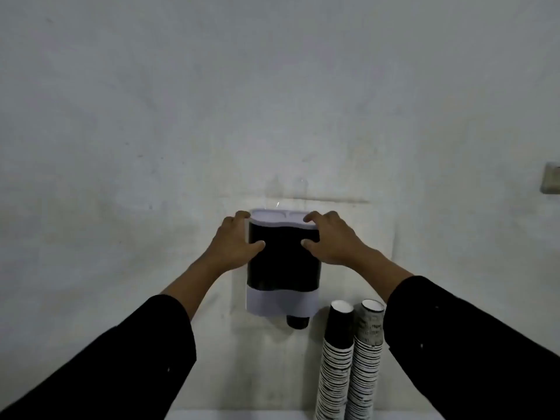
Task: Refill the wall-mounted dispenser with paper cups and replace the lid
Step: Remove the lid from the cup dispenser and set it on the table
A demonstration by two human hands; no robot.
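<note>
Your left hand [233, 244] and right hand [328, 241] clasp, fingers curled, the wall-mounted black-and-white plastic dispenser [283, 265]; its white lid [272, 218] sits just above both thumbs, long axis horizontal; two tall paper-cup stacks [351, 359] wait nearer your right

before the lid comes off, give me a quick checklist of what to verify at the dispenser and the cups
1. Left hand on the dispenser: ok, fingers over the top left corner, thumb on the dark front.
2. Right hand placed likewise: ok, fingers on the white lid, thumb on the front.
3. Lid seated: ok, it sits on top, not yet lifted.
4. Refill cups within reach: ok, two cup stacks stand upright, lower right of the dispenser.
5. Cup at the outlet: ok, one dark cup bottom shows under the white base.
6. Cups left inside: cannot tell, the front panel is too dark.
</note>
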